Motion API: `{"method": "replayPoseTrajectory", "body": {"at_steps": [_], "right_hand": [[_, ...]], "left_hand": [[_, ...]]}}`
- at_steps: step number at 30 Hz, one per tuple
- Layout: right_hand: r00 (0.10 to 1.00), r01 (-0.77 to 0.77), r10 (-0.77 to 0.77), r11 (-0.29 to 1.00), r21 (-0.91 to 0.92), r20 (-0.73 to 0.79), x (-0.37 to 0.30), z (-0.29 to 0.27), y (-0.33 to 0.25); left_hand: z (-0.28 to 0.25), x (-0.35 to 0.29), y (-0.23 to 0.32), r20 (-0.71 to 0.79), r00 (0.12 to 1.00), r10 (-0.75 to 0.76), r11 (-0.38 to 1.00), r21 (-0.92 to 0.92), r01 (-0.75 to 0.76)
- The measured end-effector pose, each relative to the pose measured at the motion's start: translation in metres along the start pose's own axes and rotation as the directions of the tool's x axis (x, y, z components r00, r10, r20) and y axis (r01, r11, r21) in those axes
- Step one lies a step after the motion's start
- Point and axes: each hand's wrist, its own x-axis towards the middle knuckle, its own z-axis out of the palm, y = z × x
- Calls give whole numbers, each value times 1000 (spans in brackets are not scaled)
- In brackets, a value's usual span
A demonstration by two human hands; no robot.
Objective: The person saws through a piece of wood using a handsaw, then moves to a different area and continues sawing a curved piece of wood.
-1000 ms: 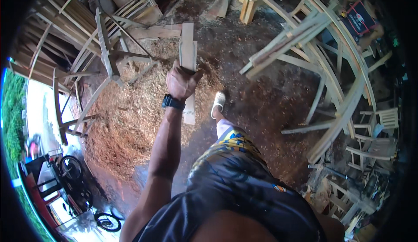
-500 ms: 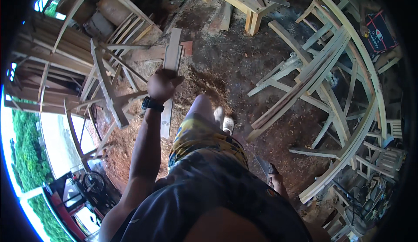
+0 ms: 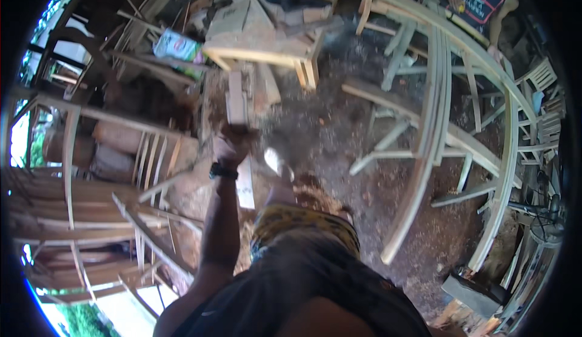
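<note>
Roughly at the centre of the frame, a flat wooden plank [image 3: 237,103] is held lengthwise, running from just under the pale bench in the upper middle down past the wrist, where its lower end [image 3: 245,185] shows light against the ground. The left hand [image 3: 230,144] is closed around the plank near its middle, fingers wrapped over the near face, and a dark wristwatch [image 3: 222,171] sits on that wrist. The forearm rises from the lower edge of the frame, left of centre. The right hand is out of sight.

Just right of the plank's lower end, a foot in a light shoe [image 3: 278,162] stands on the dirt floor [image 3: 339,137], which is strewn with sawdust and wood chips. Below it come yellow patterned shorts [image 3: 303,222] and a dark shirt filling the bottom middle.

Above the plank's top end stands the pale wooden bench [image 3: 260,55], with boards and scraps piled on it. Leaning stacks of slats and frame pieces [image 3: 151,155] fill the left of the frame, touching one another in a loose heap. On the right, long curved wooden frames [image 3: 436,94] sweep from the upper right down toward the lower right, well apart from the plank. A small green and white packet [image 3: 177,47] lies in the upper left, near the bench.
</note>
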Motion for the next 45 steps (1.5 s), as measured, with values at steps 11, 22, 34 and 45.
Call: {"method": "replayPoseTrajectory", "body": {"at_steps": [11,22,34,45], "right_hand": [[1000,0,0,1000,-16,-25,-70,165,-331],[966,255,-255,942,-218,25,-88,243,-667],[957,283,-178,758,-588,230,-139,323,-1155],[853,390,-517,554,-735,63,-425,193,-1430]], "left_hand": [[-96,242,-176,171,950,-261,965,5,264],[-205,421,-355,-28,999,36,972,-232,-42],[-283,714,-552,108,984,-140,667,-724,174],[-305,1000,-672,349,898,268,319,-912,259]]}}
